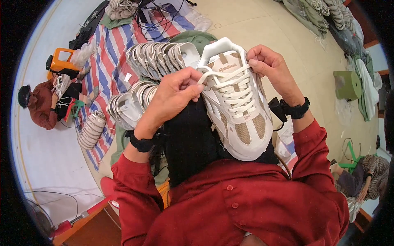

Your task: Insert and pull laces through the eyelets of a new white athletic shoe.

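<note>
A cream and tan sneaker (236, 100) rests on my lap, its toe pointing toward me and its opening away. Cream laces (236, 92) criss-cross its tongue through the eyelets. On the shoe's left side, my left hand (175, 94) pinches one lace end near the top eyelets. My right hand (273, 69) pinches the lace on the other side with thumb and forefinger, beside the collar. Both wrists wear dark bands, and a small black box hangs by the right one.
Rows of nested shoe uppers (158, 57) lie left of the sneaker on a striped sheet (108, 53). At the far left another person (43, 102) sits holding laced material. An olive stool (346, 85) stands at the right, and piled bags (308, 16) lie beyond.
</note>
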The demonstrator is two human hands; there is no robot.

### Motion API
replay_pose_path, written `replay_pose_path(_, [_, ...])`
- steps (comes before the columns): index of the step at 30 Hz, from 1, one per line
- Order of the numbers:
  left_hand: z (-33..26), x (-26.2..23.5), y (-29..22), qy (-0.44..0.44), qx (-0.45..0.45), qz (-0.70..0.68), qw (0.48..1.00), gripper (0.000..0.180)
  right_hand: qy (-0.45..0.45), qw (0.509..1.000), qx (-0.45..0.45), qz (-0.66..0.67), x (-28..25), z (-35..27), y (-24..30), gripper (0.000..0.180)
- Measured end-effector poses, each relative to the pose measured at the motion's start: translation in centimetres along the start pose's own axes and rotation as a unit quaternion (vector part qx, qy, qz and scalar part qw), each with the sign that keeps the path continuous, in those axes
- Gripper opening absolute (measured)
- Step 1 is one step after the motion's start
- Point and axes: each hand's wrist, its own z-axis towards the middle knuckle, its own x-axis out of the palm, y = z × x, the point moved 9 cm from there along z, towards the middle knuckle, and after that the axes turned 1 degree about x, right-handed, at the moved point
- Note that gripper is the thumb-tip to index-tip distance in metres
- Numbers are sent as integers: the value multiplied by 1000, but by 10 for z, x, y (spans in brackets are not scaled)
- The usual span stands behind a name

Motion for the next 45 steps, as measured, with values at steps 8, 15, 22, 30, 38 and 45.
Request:
replay_pose_path(8, [10,3,-14,-34,49,62,996,20,-81,990,-48,-102,-9,-11,18,11])
replay_pose_path(15, [-15,-9,-56,-205,225,306,902,23,-35,943,-203,-260,15,-34,50,14])
replay_pose_path(22, [-5,31,-50,-85,207,286,932,19,37,896,-210,-390,39,-29,59,17])
replay_pose_path(30, [-3,40,-60,-75,223,271,934,10,48,885,-218,-408,46,-38,63,14])
replay_pose_path(38, [-2,45,-59,-16,230,288,929,12,110,856,-154,-481,53,-49,51,14])
replay_pose_path(45, [-16,48,-71,-64,250,378,889,8,82,806,-226,-541,65,-61,64,16])
